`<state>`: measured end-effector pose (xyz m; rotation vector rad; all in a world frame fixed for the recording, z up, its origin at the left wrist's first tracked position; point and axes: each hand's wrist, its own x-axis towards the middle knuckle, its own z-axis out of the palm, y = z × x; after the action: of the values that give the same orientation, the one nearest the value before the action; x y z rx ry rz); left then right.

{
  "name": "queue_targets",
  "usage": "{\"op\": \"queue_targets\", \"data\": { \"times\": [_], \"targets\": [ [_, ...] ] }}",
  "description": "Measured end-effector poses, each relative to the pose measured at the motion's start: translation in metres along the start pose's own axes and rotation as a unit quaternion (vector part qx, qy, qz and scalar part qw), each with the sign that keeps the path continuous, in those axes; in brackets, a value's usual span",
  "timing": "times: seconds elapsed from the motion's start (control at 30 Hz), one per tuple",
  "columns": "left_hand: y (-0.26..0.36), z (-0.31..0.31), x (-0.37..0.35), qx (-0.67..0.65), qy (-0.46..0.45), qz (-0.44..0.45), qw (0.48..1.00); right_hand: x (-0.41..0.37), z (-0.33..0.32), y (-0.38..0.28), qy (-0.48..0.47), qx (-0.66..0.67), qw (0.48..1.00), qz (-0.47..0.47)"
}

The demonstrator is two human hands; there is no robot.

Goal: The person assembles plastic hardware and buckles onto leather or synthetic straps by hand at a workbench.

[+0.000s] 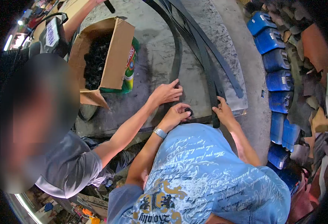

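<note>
My left hand (176,117), with a watch on its wrist, is closed on a small black ring-shaped piece (188,111), just above the table's near edge. My right hand (224,112) pinches a black strap (211,87) near its end, which hangs over the table edge against my shirt. More long black straps (199,37) run from there to the far side of the table. Beside my left hand, a co-worker's hand (167,92) touches the end of another black strap (177,56).
On the grey table (151,71), an open cardboard box (113,56) holds many small black pieces. The co-worker (70,160) sits close on my left. Several blue jerrycans (279,80) line the floor at right, next to piled sheet scraps (316,48).
</note>
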<state>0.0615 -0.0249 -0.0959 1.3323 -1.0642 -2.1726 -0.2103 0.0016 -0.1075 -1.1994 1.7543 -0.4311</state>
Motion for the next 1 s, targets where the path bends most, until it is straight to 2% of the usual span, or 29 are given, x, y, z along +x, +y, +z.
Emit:
{"op": "queue_targets", "data": {
  "times": [0.17, 0.23, 0.33, 0.43, 0.53, 0.7, 0.77, 1.0],
  "targets": [
    [-0.01, 0.002, 0.009, 0.025, -0.01, 0.004, 1.0, -0.011, -0.008, -0.003, 0.029, -0.019, 0.999, 0.001],
    [-0.006, 0.008, 0.008, -0.026, 0.0, -0.012, 1.0, -0.016, -0.011, -0.005, 0.04, -0.028, 0.999, -0.016],
    [-0.007, 0.01, 0.01, -0.049, -0.004, -0.011, 0.999, -0.021, -0.011, -0.001, 0.176, -0.202, 0.943, -0.197],
    [-0.009, 0.012, 0.013, -0.047, -0.014, 0.0, 0.999, -0.025, -0.012, -0.017, 0.082, -0.106, 0.975, -0.178],
    [-0.008, 0.015, 0.014, -0.034, -0.021, 0.005, 0.999, -0.031, -0.001, -0.044, -0.036, 0.002, 0.993, -0.111],
    [-0.004, 0.017, 0.014, -0.023, -0.043, 0.018, 0.999, -0.022, 0.03, -0.041, -0.074, 0.007, 0.984, -0.164],
    [-0.006, 0.016, 0.015, -0.025, -0.052, 0.04, 0.998, -0.024, 0.031, -0.048, -0.071, -0.003, 0.985, -0.156],
    [0.008, 0.016, 0.015, 0.0, -0.011, 0.047, 0.999, -0.017, 0.027, -0.062, -0.048, 0.028, 0.985, -0.162]
  ]
}}
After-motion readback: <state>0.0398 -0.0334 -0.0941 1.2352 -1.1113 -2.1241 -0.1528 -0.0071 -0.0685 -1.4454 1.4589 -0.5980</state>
